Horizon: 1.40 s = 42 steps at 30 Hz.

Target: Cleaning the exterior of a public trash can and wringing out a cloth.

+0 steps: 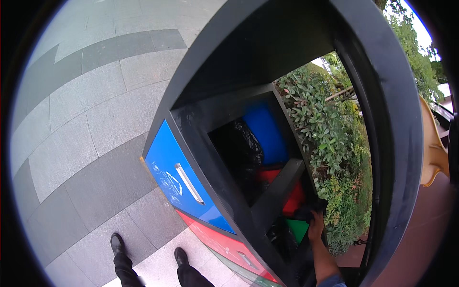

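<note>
My right hand (315, 226) reaches in from the lower right, over the inner divider area of a black-framed outdoor recycling bin (195, 125). Its fingers close on a dark, cloth-like item (307, 211), whose exact shape is lost in shadow. Just beneath the hand is a green panel (298, 229), with a red panel (294, 199) a little farther in. Black plastic bags (251, 138) line the openings, beside a blue inner panel (265, 132). My left hand is out of view.
The bin's blue door (186, 183) and red door (229, 247) have metal handles. Its thick frame (398, 118) arches overhead and to the right. Shrubs (322, 136) grow behind. Two black shoes (117, 244) stand on grey paving (107, 201).
</note>
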Each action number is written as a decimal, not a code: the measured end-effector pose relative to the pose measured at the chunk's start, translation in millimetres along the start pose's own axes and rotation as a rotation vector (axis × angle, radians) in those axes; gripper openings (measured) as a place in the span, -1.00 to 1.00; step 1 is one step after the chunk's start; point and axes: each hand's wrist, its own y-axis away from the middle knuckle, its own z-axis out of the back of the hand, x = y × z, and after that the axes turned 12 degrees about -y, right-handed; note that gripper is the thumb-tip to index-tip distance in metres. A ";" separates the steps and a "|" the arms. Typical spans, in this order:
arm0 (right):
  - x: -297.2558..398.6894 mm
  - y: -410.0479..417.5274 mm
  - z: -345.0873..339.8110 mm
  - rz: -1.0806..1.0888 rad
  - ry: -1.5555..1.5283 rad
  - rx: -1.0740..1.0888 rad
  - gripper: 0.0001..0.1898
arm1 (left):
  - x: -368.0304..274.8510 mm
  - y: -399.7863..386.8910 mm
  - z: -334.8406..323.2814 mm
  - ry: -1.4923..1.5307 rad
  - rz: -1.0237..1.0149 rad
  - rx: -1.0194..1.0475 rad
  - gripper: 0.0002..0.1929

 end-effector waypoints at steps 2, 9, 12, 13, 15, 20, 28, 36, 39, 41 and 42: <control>19.0 -16.0 -16.1 -0.344 -0.401 -0.423 -0.51 | 2.4 2.1 -1.2 0.022 -0.002 -0.014 -0.76; 127.0 -156.5 -41.1 -0.032 -0.302 -0.138 -0.48 | 11.6 3.1 10.5 0.037 0.038 0.041 -0.75; 174.3 -214.8 -27.6 0.272 -0.334 -0.003 -0.43 | 17.7 -1.8 10.6 0.083 0.054 0.081 -0.74; 202.2 -229.2 -34.2 0.276 -0.325 -0.002 -0.40 | 16.5 -2.4 8.3 0.085 0.064 0.080 -0.74; 262.4 -255.5 -49.3 0.308 -0.315 -0.034 -0.36 | 22.1 -1.5 7.6 0.132 0.081 0.058 -0.73; 310.4 -306.0 -48.7 0.488 -0.321 -0.361 -0.33 | 15.3 -12.6 11.0 0.125 0.060 0.119 -0.75; 235.3 -238.1 -46.4 0.359 -0.135 -0.041 -0.47 | 16.7 -12.6 25.9 0.086 0.110 0.089 -0.75; 264.8 -345.6 -77.7 0.057 -0.242 -0.215 -0.50 | 4.2 -33.6 41.2 0.106 0.035 0.133 -0.74; 387.2 -277.4 -98.7 0.019 -0.698 -0.114 -0.56 | 18.7 -22.2 38.3 0.055 0.047 0.084 -0.74; 434.4 -197.5 -94.1 0.388 -0.662 -0.150 -0.60 | 20.7 -28.9 30.2 0.059 0.028 0.077 -0.73; 455.9 -161.0 -90.5 0.521 -0.620 -0.096 -0.61 | 20.8 -27.3 31.8 0.053 0.043 0.073 -0.73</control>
